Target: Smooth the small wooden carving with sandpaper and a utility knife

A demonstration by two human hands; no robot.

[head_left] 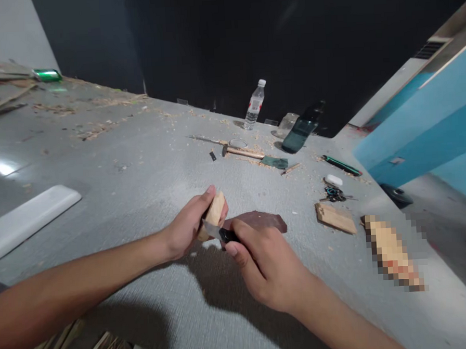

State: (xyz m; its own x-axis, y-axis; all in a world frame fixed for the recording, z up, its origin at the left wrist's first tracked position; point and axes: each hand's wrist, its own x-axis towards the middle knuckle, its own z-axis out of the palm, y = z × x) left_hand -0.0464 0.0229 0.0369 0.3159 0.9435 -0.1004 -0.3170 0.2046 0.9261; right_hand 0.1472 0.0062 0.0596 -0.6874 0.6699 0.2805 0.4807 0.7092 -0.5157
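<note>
My left hand [184,226] is closed around a small pale wooden block [214,211], held just above the grey table [139,174]. My right hand [263,261] grips a knife [216,231] with a black handle. Its short blade rests against the lower edge of the block. Just behind both hands a flat dark brown piece [261,220] lies on the table.
Farther back lie a hammer [241,151], a water bottle [255,104], a dark glass bottle [303,128], a green utility knife [341,164], keys [334,193] and a wood offcut [336,218]. A white slab [26,219] sits left. Wood shavings are scattered about.
</note>
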